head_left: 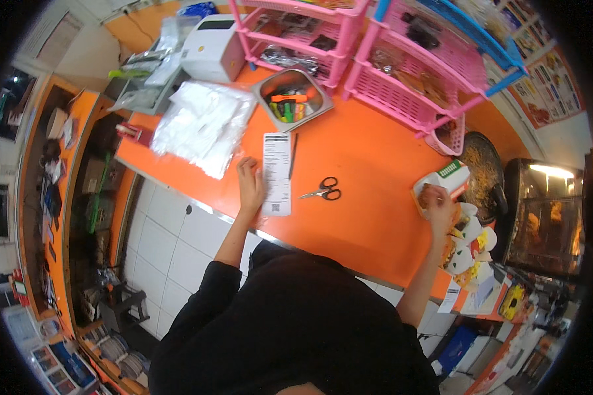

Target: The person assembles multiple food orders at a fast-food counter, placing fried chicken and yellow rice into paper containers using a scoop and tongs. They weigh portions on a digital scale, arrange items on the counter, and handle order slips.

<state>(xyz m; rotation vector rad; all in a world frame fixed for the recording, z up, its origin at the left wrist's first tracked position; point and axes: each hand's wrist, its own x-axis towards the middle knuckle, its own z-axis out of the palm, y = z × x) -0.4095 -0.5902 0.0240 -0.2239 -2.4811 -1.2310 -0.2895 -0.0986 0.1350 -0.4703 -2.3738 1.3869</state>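
Observation:
My left hand lies on the orange counter, fingers loosely spread beside the left edge of a long printed receipt. Nothing is held in it. To the receipt's right are a dark pen and black-handled scissors. On the right, my right hand has its fingers curled at the near side of a white, green and red takeaway box. Something brown shows by the fingertips, too small to name. Several wrapped food packs sit just beyond that hand.
A metal tray of markers and a stack of clear plastic bags stand at the back left. Pink basket racks line the rear. A dark pan and a lit glass food warmer are at the right.

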